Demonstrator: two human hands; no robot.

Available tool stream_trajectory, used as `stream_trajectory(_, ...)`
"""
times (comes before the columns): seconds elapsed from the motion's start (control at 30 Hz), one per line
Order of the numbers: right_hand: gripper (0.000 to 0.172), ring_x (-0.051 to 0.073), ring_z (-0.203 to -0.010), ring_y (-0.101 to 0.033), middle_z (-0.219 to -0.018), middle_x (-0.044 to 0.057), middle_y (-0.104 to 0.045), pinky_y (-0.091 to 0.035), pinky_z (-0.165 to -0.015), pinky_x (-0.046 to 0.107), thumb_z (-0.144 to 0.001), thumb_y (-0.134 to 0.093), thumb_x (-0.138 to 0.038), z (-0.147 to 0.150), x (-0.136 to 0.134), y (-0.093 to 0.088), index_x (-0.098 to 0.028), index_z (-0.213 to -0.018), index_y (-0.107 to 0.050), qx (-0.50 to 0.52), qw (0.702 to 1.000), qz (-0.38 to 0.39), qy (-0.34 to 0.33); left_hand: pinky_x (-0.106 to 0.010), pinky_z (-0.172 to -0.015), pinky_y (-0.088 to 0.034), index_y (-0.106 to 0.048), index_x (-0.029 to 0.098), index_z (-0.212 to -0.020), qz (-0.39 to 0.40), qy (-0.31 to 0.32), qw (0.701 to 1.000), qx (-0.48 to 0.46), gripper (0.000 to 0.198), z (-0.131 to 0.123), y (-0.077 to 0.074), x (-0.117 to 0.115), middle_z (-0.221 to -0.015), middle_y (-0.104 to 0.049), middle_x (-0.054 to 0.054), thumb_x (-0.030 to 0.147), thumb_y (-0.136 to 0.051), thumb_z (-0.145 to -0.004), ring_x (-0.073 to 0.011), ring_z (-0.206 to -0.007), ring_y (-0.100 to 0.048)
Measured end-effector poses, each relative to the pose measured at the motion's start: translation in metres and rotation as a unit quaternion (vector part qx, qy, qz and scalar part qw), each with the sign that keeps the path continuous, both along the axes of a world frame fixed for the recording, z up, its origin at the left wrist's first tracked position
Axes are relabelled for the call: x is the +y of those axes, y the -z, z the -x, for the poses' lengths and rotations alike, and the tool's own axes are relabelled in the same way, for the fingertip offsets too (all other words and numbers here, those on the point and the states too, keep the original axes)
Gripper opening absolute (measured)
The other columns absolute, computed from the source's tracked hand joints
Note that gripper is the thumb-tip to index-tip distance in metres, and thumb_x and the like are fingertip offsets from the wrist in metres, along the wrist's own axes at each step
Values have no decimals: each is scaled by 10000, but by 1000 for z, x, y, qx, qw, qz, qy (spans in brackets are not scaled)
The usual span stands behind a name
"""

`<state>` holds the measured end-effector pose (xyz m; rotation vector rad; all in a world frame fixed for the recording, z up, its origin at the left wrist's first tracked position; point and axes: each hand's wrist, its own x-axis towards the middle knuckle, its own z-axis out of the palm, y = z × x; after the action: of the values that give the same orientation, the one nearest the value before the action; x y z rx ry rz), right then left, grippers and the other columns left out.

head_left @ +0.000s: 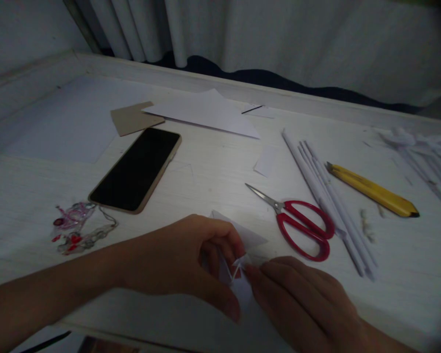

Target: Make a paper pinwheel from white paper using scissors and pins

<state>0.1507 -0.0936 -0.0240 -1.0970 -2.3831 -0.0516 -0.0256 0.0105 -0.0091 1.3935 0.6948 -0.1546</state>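
bare forearms, no sleeves showing

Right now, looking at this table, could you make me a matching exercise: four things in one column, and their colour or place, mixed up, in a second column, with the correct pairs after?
Things:
1. scissors
2. phone
3. utility knife
4. folded white paper

Descriptions:
A. yellow, lying on the right side of the table
B. pinched between the fingertips of both hands
C. red handles, blades closed, just beyond the right hand
D. dark screen facing up, beyond the left hand

Pairs: 1-C, 2-D, 3-A, 4-B
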Motion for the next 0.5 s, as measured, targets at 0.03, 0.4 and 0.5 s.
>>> stream_trajectory(0.03,236,176,-610,-593,-693,83,-649,-476,-460,258,-811,-344,-59,1,1,0,-64,-872,-571,-3,1000,-16,2,-136,-486,-394,-538,222,-813,8,-2,1000,0,376,0,0,0,-635,-582,86,269,-744,-503,-66,-580,-529)
stream_trajectory(0.4,257,119,-482,-575,-572,-4,-650,-443,-405,225,-772,-386,10,8,6,-6,-135,-676,-575,-64,990,-122,5,-127,-439,-353,-531,193,-738,22,-42,999,3,338,-2,-1,-5,-562,-533,91,295,-746,-498,-51,-513,-468)
stream_trajectory(0.5,259,127,-472,-572,-592,12,-657,-444,-379,234,-761,-381,6,8,4,-4,-131,-678,-585,-66,992,-109,-5,-125,-426,-344,-531,183,-731,29,-48,998,3,328,-1,-1,-6,-553,-524,88,265,-748,-499,-49,-502,-455)
